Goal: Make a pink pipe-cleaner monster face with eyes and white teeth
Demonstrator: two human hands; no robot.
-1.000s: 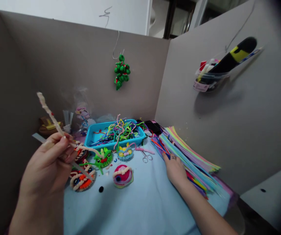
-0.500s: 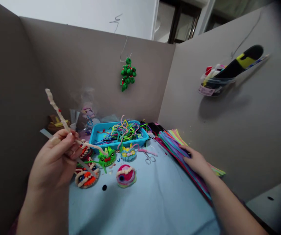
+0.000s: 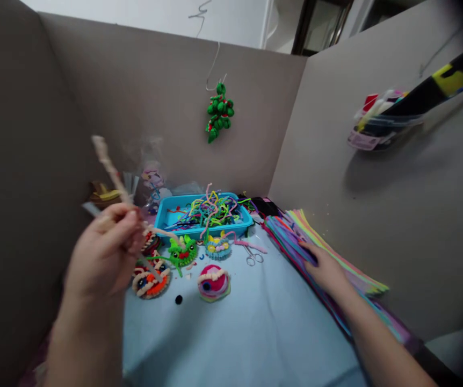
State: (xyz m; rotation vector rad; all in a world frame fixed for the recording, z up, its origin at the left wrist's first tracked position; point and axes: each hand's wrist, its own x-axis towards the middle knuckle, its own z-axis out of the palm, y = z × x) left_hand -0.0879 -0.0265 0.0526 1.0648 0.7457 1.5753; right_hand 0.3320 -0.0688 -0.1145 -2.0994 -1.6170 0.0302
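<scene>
My left hand [image 3: 105,252] is raised at the left, with thumb and fingers pinched on a cream, bumpy twisted pipe cleaner [image 3: 111,171]. Its upper end rises blurred above the fist, and a thin pale strip also shows behind the hand. At the right, my right hand [image 3: 328,271] is over a long bundle of coloured pipe cleaners [image 3: 283,236], its fingers curled in among the blue and purple ones. Between the hands lie a pink round face piece [image 3: 214,285], a green face piece [image 3: 183,251], a blue-and-yellow one [image 3: 218,248] and an orange one [image 3: 154,285].
A blue tray [image 3: 163,215] of tangled pipe cleaner pieces stands at the back. Scissors [image 3: 253,258] lie before it, and a black dot [image 3: 179,299] is on the blue cloth [image 3: 231,338]. A green ornament [image 3: 219,113] and a tool cup [image 3: 366,137] hang on grey panels.
The head view has swung a little left and down, so most things appear shifted. My left hand keeps the cream pipe cleaner; my right hand stays at the bundle, whose near strands appear more spread.
</scene>
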